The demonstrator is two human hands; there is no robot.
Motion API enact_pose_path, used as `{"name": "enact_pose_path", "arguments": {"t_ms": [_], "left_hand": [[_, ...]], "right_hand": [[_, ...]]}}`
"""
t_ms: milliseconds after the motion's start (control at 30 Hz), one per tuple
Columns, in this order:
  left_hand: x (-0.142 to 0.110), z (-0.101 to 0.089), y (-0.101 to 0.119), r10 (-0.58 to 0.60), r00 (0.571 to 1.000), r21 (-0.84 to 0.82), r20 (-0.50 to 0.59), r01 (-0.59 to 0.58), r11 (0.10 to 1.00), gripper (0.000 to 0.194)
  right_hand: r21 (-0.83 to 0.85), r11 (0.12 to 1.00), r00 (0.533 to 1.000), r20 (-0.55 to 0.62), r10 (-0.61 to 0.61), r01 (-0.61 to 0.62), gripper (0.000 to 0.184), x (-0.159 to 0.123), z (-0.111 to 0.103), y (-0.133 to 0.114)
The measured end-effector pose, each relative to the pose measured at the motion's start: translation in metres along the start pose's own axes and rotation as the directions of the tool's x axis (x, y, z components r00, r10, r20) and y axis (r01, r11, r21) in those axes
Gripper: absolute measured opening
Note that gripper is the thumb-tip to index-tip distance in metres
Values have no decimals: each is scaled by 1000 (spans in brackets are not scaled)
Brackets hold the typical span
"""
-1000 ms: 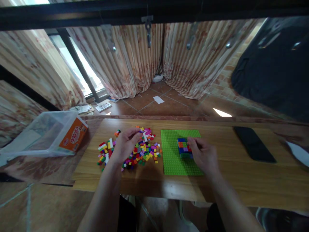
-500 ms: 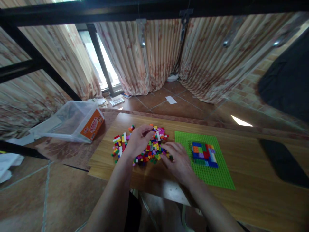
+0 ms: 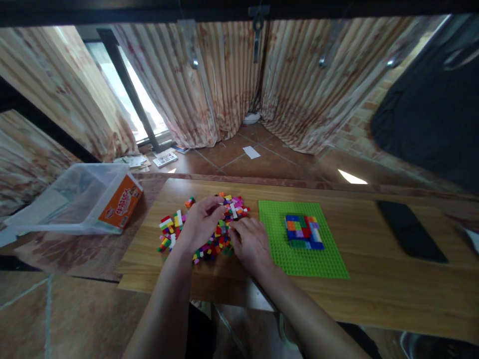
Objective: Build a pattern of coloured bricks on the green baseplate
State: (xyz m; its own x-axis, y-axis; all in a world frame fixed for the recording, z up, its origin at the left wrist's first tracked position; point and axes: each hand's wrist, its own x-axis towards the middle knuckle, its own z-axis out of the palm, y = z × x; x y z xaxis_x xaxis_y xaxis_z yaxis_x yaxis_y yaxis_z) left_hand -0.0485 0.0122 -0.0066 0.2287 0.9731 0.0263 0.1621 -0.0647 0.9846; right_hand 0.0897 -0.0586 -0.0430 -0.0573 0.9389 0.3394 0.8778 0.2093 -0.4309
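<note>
My left hand [image 3: 202, 223] hovers over the pile of loose toy bricks [image 3: 220, 239], its thumb and forefinger a little apart with nothing visible between them. Close beside it, my right hand [image 3: 251, 245] reaches into the right side of the pile. Its fingers are bent down and drawn together, and whatever lies under their tips is hidden. To the right, a green studded baseplate [image 3: 275, 214] lies flat on the table. On it sits a low block of joined bricks [image 3: 305, 232] in blue, orange, red, green, purple and white; neither hand touches it.
A dark flat slab [image 3: 411, 232] lies on the wooden table [image 3: 374, 294] at the right. Left of the table stands a clear plastic bin [image 3: 78, 227] with an orange label. Papers [image 3: 251, 152] lie on the tiled floor beyond, before striped curtains [image 3: 224, 89].
My right hand has left the brick block on the baseplate and moved left to the loose pile. My left hand stays over the pile. The view swung right, then partly back.
</note>
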Motion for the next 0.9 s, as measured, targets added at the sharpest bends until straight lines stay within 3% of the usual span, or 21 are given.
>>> {"name": "enact_pose_path", "arguments": {"t_ms": [133, 233, 367, 500, 567, 733, 900], "left_hand": [[0, 0, 1, 15, 1000, 34, 26, -16, 999, 27], [-1, 4, 5, 29, 997, 43, 69, -32, 999, 25], [-5, 13, 13, -46, 982, 14, 184, 44, 999, 27], [-9, 26, 16, -128, 963, -72, 235, 148, 986, 29], [-9, 32, 14, -142, 958, -110, 251, 174, 979, 30], [-9, 44, 9, -93, 947, -92, 309, 127, 988, 22], [-10, 55, 8, -54, 938, -61, 342, 79, 995, 21]], "right_hand": [[96, 993, 997, -29, 65, -62, 18, 1, -5, 2], [292, 950, 988, -78, 134, -106, 20, 2, -12, 5], [600, 789, 965, -98, 241, -136, 20, 4, -22, 10], [749, 635, 934, -64, 352, -188, 17, 3, -30, 18], [724, 665, 934, -83, 348, -183, 17, 1, -34, 23], [499, 863, 961, -193, 200, -80, 15, -4, -47, 32], [528, 844, 974, -125, 189, -96, 15, -8, -55, 37]]}}
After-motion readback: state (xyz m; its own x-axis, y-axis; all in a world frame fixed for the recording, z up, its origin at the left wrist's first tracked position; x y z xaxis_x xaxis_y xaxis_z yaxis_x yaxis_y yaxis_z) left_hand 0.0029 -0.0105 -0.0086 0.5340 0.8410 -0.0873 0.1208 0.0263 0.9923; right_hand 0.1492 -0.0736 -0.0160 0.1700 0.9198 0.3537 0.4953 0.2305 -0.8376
